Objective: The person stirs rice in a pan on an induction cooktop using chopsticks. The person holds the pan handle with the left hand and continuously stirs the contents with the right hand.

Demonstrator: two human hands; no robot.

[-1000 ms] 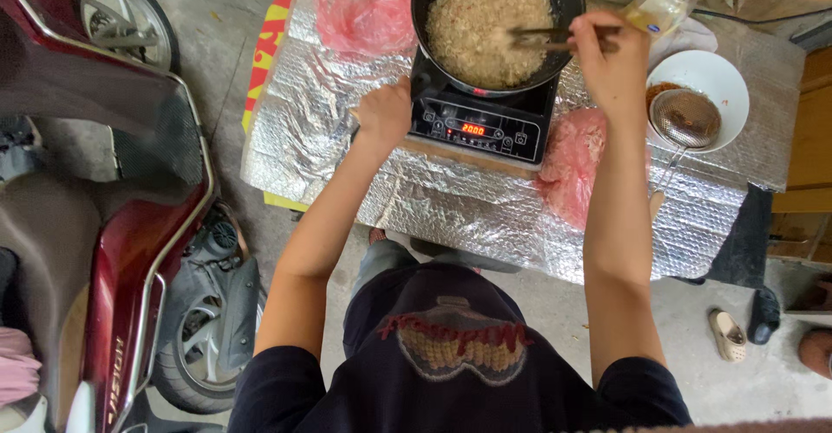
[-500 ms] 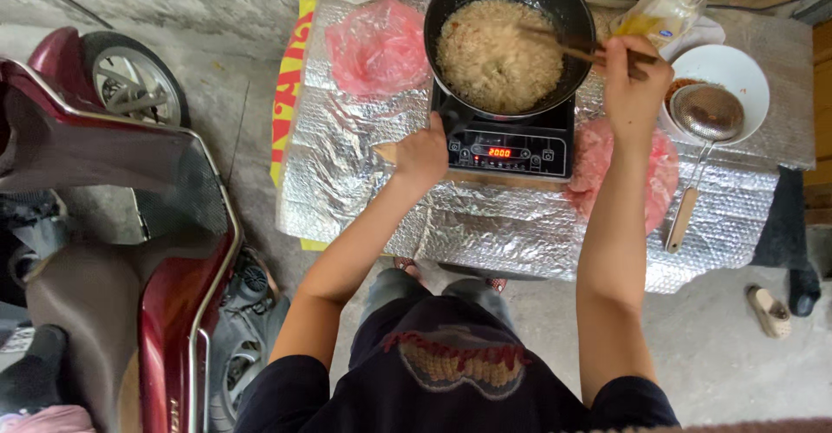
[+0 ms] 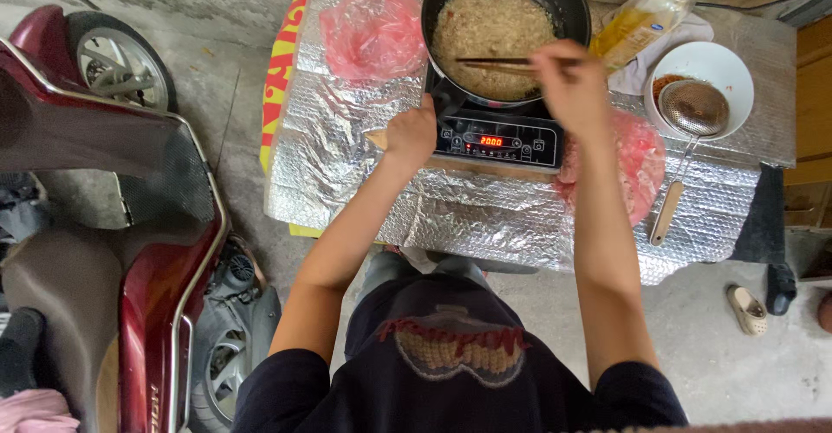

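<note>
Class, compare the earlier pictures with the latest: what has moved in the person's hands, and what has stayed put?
The right hand swung the wooden chopsticks leftwards across the black pan of beige crumbly food. The left hand stays gripping the pan's handle beside the black induction cooker.

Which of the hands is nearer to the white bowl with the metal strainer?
Right. The right hand holds chopsticks over the pan, just left of the white bowl. The left hand grips the pan's handle, farther left.

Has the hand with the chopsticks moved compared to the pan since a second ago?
Yes. The right hand was off the pan's right rim; now it sits over the near right rim, chopsticks reaching left across the food.
</note>
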